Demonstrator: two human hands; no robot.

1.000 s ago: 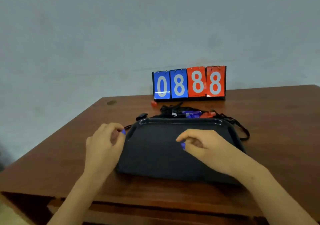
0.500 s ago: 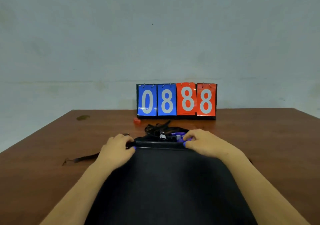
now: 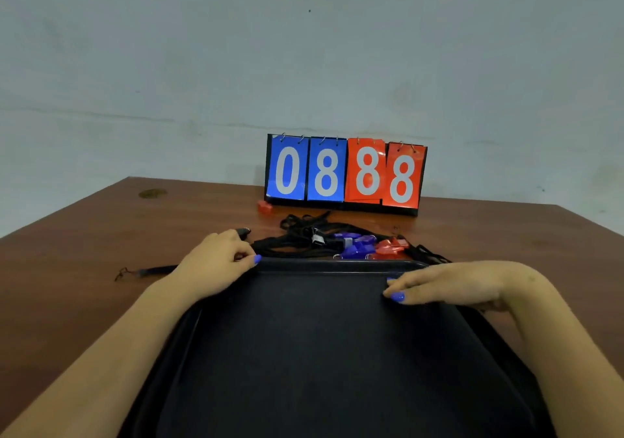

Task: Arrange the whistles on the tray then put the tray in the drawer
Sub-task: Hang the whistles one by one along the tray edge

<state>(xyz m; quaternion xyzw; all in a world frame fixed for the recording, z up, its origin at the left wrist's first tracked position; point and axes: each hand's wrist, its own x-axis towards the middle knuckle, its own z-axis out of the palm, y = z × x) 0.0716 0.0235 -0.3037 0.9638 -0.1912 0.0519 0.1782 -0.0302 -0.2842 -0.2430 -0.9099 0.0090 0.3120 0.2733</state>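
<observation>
Both hands (image 3: 216,262) on tray (image 3: 324,353); whistles (image 3: 358,247) behind

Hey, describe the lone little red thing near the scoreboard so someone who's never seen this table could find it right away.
Start at the flip scoreboard reading 0888 at the back of the wooden table. By its lower left corner, under the blue 0, sits a small red block. Unlike the red whistles tangled in black cords beyond the tray, it lies alone with no cord.
</observation>
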